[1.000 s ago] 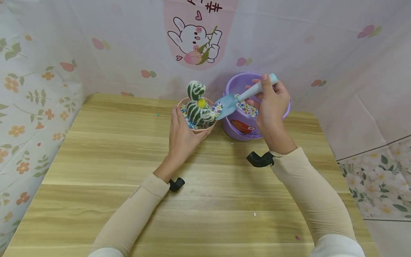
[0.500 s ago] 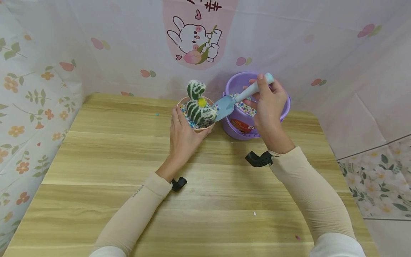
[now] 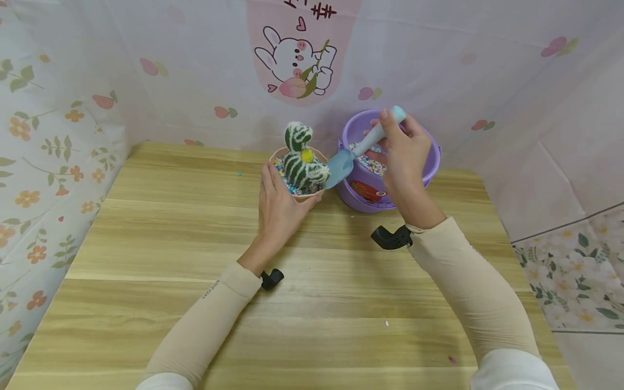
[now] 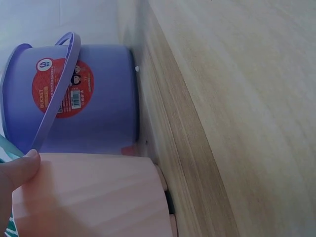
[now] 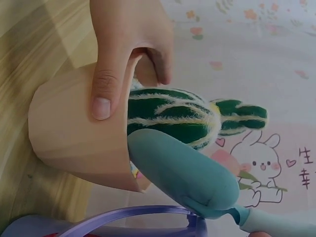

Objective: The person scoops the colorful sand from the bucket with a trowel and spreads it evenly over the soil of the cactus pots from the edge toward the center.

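My left hand (image 3: 280, 203) grips a peach plant pot (image 5: 74, 123) by its rim, thumb along the near side. A green cactus (image 3: 297, 169) with white fuzzy ribs and a yellow bloom stands in it among small coloured pebbles (image 3: 294, 188). My right hand (image 3: 407, 154) holds the handle of a light blue trowel (image 3: 339, 168), palm turned down. The trowel's blade slopes down to the pot's right rim, and in the right wrist view its tip is right at the rim, with the blade's underside showing.
Close to the pot's right stands a purple bucket (image 4: 111, 98) with coloured pebbles (image 3: 374, 167) inside and its handle hanging down. A printed cloth (image 3: 195, 65) hangs behind the wooden table (image 3: 195, 227). Tiny stray bits lie on the tabletop.
The coloured pebbles on the trowel's blade have slid off at the pot's rim. The right hand and the trowel handle have shifted slightly left; the left hand stays on the pot.
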Demonstrator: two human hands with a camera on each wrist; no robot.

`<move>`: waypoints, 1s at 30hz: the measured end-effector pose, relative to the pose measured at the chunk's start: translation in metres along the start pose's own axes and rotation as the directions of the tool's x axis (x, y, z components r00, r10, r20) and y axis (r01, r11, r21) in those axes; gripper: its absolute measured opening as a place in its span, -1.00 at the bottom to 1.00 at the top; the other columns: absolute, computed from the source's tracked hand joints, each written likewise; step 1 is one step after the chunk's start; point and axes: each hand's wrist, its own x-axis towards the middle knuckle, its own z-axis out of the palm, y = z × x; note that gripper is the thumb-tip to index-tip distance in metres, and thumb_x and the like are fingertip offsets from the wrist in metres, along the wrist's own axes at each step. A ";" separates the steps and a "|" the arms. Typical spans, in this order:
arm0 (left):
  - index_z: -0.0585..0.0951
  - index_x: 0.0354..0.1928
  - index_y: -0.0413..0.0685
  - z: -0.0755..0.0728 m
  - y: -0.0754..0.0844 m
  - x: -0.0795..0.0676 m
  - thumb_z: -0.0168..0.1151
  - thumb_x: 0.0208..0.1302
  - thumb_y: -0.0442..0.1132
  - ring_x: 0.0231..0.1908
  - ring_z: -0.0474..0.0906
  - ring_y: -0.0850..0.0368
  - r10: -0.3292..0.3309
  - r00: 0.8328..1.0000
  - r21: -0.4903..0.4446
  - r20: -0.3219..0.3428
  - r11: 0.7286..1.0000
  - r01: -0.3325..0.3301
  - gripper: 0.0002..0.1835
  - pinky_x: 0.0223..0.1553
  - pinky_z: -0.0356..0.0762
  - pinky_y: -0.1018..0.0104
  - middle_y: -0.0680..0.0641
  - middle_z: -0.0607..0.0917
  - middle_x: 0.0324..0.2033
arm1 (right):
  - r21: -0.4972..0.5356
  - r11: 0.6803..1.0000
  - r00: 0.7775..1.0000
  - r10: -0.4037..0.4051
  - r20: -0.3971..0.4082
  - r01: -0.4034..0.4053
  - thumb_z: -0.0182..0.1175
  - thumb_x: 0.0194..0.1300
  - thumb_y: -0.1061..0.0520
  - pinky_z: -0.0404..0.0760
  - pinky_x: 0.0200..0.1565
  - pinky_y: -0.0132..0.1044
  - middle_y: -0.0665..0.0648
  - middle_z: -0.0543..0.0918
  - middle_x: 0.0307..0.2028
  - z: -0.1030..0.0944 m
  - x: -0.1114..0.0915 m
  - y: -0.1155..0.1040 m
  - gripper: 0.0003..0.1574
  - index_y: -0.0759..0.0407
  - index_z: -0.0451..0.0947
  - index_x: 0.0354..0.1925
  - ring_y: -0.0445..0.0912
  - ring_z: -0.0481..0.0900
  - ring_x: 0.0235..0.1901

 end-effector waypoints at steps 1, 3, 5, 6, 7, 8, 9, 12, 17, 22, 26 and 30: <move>-0.11 0.48 -0.40 0.000 0.000 0.000 0.45 -0.14 0.36 0.39 0.13 -0.21 -0.006 1.000 0.003 0.006 1.000 0.006 0.42 0.38 0.18 0.05 -0.32 0.03 0.44 | -0.004 1.000 1.000 0.002 -0.003 -0.002 0.46 0.06 -0.05 0.67 -0.53 -0.19 0.19 0.73 -0.25 0.000 0.000 0.000 -0.57 0.18 0.64 -0.19 0.05 0.74 -0.32; -0.13 0.49 -0.39 0.001 0.000 0.000 0.43 -0.12 0.38 0.39 0.12 -0.21 -0.018 1.000 0.005 0.017 1.000 0.018 0.42 0.39 0.16 0.05 -0.32 0.02 0.45 | -0.003 1.000 1.000 0.006 -0.009 -0.006 0.47 0.04 -0.05 0.67 -0.53 -0.19 0.19 0.73 -0.25 0.001 0.001 -0.001 -0.56 0.18 0.64 -0.18 0.04 0.75 -0.32; -0.14 0.49 -0.39 0.001 0.000 0.001 0.41 -0.11 0.39 0.40 0.11 -0.21 -0.022 0.999 0.004 0.025 1.000 0.022 0.42 0.40 0.15 0.05 -0.32 0.00 0.46 | 0.001 1.000 1.000 0.006 -0.014 -0.006 0.47 0.03 -0.05 0.67 -0.53 -0.19 0.19 0.73 -0.25 0.000 0.001 -0.001 -0.55 0.18 0.64 -0.18 0.04 0.75 -0.32; -0.14 0.49 -0.39 0.001 0.000 0.001 0.41 -0.11 0.39 0.40 0.11 -0.22 -0.021 0.999 0.000 0.025 1.000 0.021 0.41 0.39 0.15 0.05 -0.32 0.00 0.46 | 0.009 1.000 1.000 0.007 -0.015 -0.007 0.47 0.04 -0.05 0.67 -0.53 -0.19 0.19 0.73 -0.25 0.000 0.001 -0.002 -0.55 0.18 0.64 -0.17 0.04 0.75 -0.32; -0.14 0.49 -0.38 0.001 0.000 0.001 0.41 -0.11 0.39 0.40 0.12 -0.22 -0.021 0.999 -0.004 0.024 1.000 0.021 0.41 0.39 0.16 0.05 -0.31 0.00 0.46 | 0.018 1.000 1.000 0.010 -0.015 -0.009 0.47 0.04 -0.04 0.67 -0.54 -0.19 0.19 0.73 -0.25 0.000 0.001 -0.002 -0.56 0.18 0.65 -0.17 0.05 0.75 -0.32; -0.14 0.49 -0.37 0.001 -0.001 0.000 0.42 -0.12 0.38 0.40 0.12 -0.21 -0.021 1.000 -0.015 0.023 1.000 0.021 0.42 0.39 0.17 0.04 -0.30 0.00 0.46 | 0.026 1.000 1.000 0.009 -0.014 -0.009 0.47 0.05 -0.04 0.67 -0.55 -0.19 0.19 0.73 -0.25 -0.001 0.001 -0.003 -0.56 0.18 0.65 -0.17 0.05 0.75 -0.31; -0.13 0.50 -0.35 0.001 -0.002 0.000 0.44 -0.13 0.37 0.40 0.12 -0.21 -0.018 1.000 -0.030 0.020 0.999 0.018 0.41 0.38 0.18 0.03 -0.29 0.00 0.47 | 0.035 0.999 1.000 0.009 -0.013 -0.009 0.46 0.05 -0.04 0.66 -0.56 -0.20 0.19 0.73 -0.24 -0.001 0.002 -0.003 -0.57 0.18 0.64 -0.17 0.06 0.75 -0.30; -0.12 0.50 -0.33 0.002 -0.007 0.000 0.50 -0.15 0.30 0.40 0.11 -0.20 0.000 1.000 -0.093 0.011 0.996 0.001 0.41 0.37 0.19 0.01 -0.26 -0.01 0.47 | 0.062 0.998 1.000 -0.003 -0.010 0.004 0.44 0.08 -0.03 0.66 -0.56 -0.21 0.19 0.71 -0.23 -0.004 0.002 -0.007 -0.58 0.20 0.64 -0.16 0.08 0.74 -0.29; -0.20 0.52 -0.24 0.001 -0.013 0.003 0.54 -0.18 0.25 0.47 -0.08 -0.17 -0.007 0.998 -0.200 0.059 0.980 0.018 0.44 0.41 0.08 -0.02 -0.21 -0.15 0.51 | 0.136 0.990 0.999 -0.041 -0.015 0.042 0.43 0.12 0.02 0.65 -0.59 -0.19 0.20 0.68 -0.28 -0.011 0.007 -0.017 -0.59 0.28 0.60 -0.20 0.10 0.73 -0.36; -0.25 0.53 -0.19 -0.001 -0.016 0.006 0.55 -0.21 0.27 0.48 -0.09 -0.17 -0.038 0.993 -0.234 0.111 0.970 0.063 0.49 0.40 0.11 -0.02 -0.18 -0.19 0.52 | 0.192 0.979 0.997 -0.057 -0.043 0.064 0.45 0.11 0.05 0.63 -0.64 -0.17 0.21 0.66 -0.33 -0.018 0.014 -0.030 -0.60 0.29 0.60 -0.21 0.10 0.72 -0.41; -0.23 0.53 -0.19 -0.001 -0.016 0.008 0.57 -0.25 0.27 0.44 0.04 -0.15 -0.040 0.994 -0.247 0.099 0.967 0.064 0.50 0.36 0.21 -0.01 -0.19 -0.08 0.50 | 0.232 0.970 0.996 -0.055 -0.069 0.070 0.46 0.10 0.07 0.64 -0.60 -0.13 0.22 0.66 -0.34 -0.023 0.021 -0.041 -0.61 0.29 0.59 -0.20 0.13 0.72 -0.41; -0.18 0.52 -0.18 0.001 -0.018 0.008 0.59 -0.28 0.25 0.38 0.16 -0.11 -0.041 0.996 -0.270 0.073 0.961 0.060 0.48 0.32 0.30 0.01 -0.19 0.04 0.45 | 0.270 0.961 0.994 -0.034 -0.101 0.060 0.44 0.13 0.11 0.64 -0.58 -0.07 0.23 0.66 -0.35 -0.030 0.032 -0.049 -0.64 0.31 0.57 -0.22 0.14 0.72 -0.44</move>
